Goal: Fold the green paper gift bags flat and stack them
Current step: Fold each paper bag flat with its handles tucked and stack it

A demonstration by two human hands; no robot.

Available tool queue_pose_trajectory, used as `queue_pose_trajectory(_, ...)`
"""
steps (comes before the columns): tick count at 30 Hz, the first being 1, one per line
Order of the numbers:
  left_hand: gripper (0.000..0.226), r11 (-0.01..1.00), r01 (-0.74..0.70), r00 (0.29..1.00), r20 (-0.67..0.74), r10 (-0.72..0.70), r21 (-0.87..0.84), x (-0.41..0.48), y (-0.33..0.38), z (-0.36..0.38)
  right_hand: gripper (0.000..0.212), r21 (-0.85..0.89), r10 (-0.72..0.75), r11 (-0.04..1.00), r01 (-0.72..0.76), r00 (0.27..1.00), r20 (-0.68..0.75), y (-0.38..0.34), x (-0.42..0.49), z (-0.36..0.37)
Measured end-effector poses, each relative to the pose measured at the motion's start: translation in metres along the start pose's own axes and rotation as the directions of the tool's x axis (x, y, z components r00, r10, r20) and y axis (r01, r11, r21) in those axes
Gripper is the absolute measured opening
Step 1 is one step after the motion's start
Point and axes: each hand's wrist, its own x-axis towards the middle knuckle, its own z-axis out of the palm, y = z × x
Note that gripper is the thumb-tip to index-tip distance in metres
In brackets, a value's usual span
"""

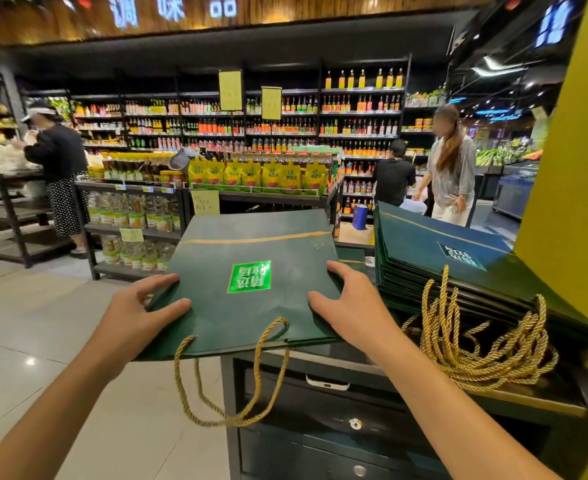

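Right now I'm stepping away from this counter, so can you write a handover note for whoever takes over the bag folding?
Left hand pinches the left edge of the flat green gift bag. Right hand rests spread on its right edge.
The bag lies on the black cabinet, and its gold rope handles hang over the front.
Done: this bag is folded, and the stack of folded bags sits at the right.
Left: move it onto the stack. No unfolded bags are in view.
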Motion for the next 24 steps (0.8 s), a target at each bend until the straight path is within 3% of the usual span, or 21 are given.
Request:
queue_pose_trajectory(5, 0.050, 1.000, 0.004, 0.999, 0.051, -0.003, -0.020, 0.022, 0.055, -0.014, 0.052, -0.021, -0.018, 1.000, 0.017, 0.999, -0.045, -0.033, 0.018, -0.044)
queue_pose_trajectory(10, 0.046, 0.997, -0.071, 0.988, 0.135, 0.076, -0.043, 0.044, 0.115, 0.014, 0.060, -0.079, 0.027, 0.996, -0.036, 0.993, -0.111, -0.031, 0.036, -0.104)
queue_pose_trajectory(16, 0.047, 0.985, -0.157, 0.954, 0.248, 0.169, -0.067, 0.072, 0.173, 0.085, 0.068, -0.121, 0.143, 0.979, -0.164, 0.976, -0.167, -0.002, 0.035, -0.175)
queue_pose_trajectory(24, 0.043, 0.980, -0.179, 0.872, 0.448, 0.197, -0.082, 0.085, 0.212, 0.189, 0.058, -0.266, 0.361, 0.866, -0.423, 0.898, -0.251, 0.049, 0.017, -0.238)
